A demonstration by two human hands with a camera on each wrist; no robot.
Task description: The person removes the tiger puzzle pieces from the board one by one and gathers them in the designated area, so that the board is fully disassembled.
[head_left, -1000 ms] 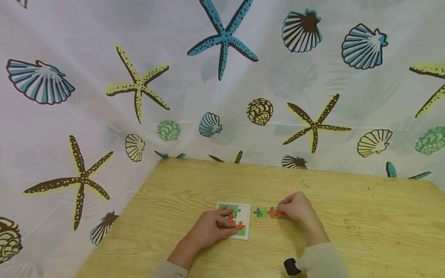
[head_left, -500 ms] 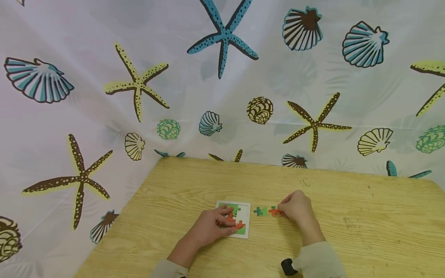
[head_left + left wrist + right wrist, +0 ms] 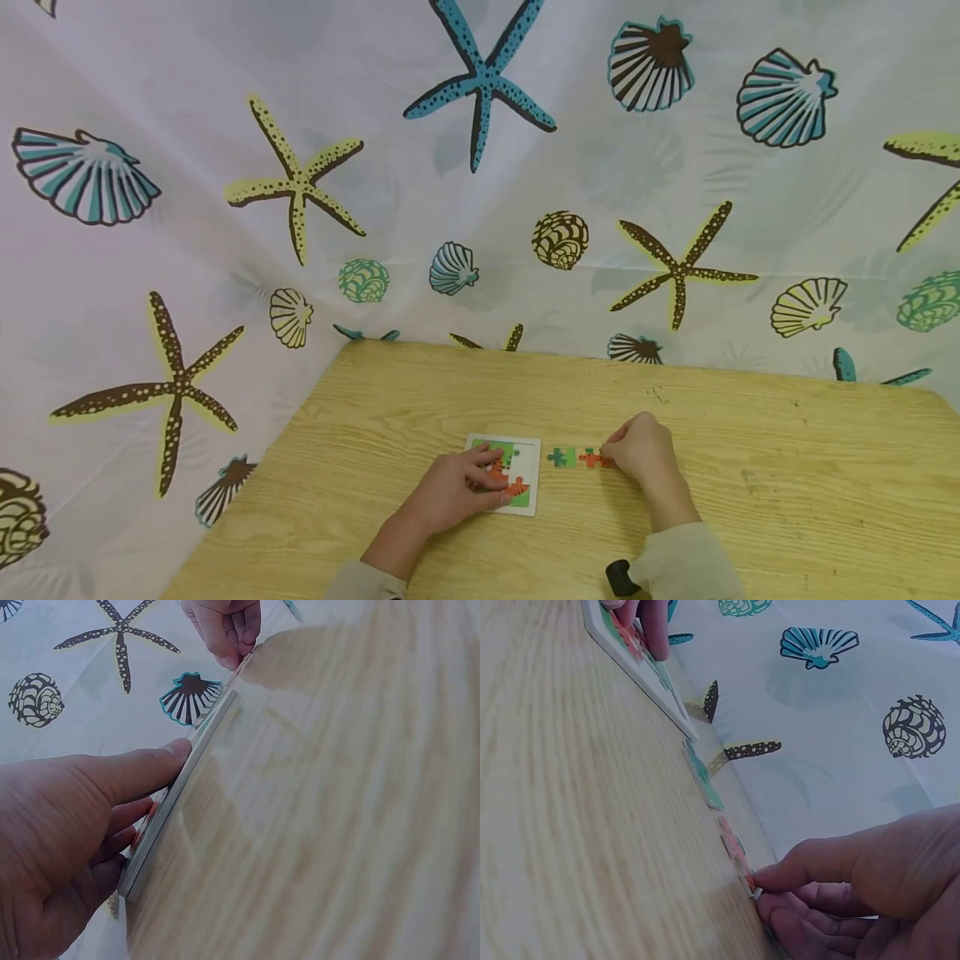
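Observation:
A white-framed jigsaw puzzle with green and orange pieces lies on the table. My left hand rests on its left part, fingers over the pieces and thumb at the lower side; in the left wrist view the thumb lies against the board's edge. Right of the frame lies a loose green puzzle piece. Beside it, with a small gap, is an orange puzzle piece, whose right end is hidden by my right hand. Thumb and fingertips of that hand pinch this end, as the right wrist view shows.
The wood-grain table extends to both sides and in front. A white curtain printed with starfish and shells hangs behind and along the left. A black band is at the right sleeve.
The orange piece has shifted slightly right, and a gap now separates it from the green piece. My right hand has moved a little with it; the left hand stays put.

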